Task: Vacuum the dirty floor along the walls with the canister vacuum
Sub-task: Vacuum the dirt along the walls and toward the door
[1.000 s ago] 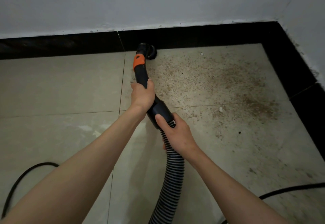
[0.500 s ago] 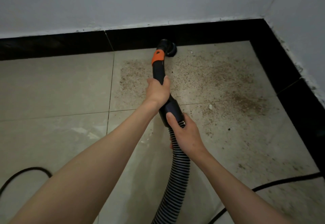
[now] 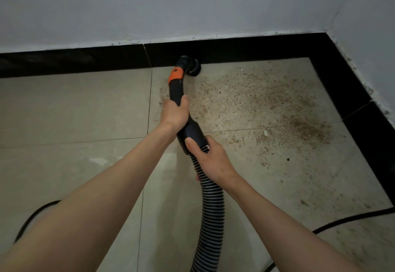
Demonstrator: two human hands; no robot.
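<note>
Two hands are wrapped around a black vacuum wand [image 3: 176, 92]. The left hand [image 3: 174, 114] is curled round the wand's curved upper part, just below an orange collar [image 3: 175, 76]. The right hand [image 3: 210, 161] is closed on the joint where the wand's black cuff [image 3: 190, 131] meets a ribbed hose [image 3: 210, 214], with the thumb laid along the cuff. From there the hose is run down toward the bottom edge of the view.

A round brush head [image 3: 191, 67] at the wand's tip is set on the floor [image 3: 74, 111], right against a black skirting [image 3: 245, 49] at the foot of a white wall [image 3: 192, 4]. To the right of the brush head, brown dirt [image 3: 267, 105] is spread over the pale tiles as far as the corner, thickest near the right-hand skirting. A few small white crumbs [image 3: 265, 133] are scattered in it.

One black cable [image 3: 350, 218] is seen lying across the floor at lower right, and another [image 3: 32, 218] is curved along the floor at lower left, partly hidden by the left forearm. The canister itself is out of view.
</note>
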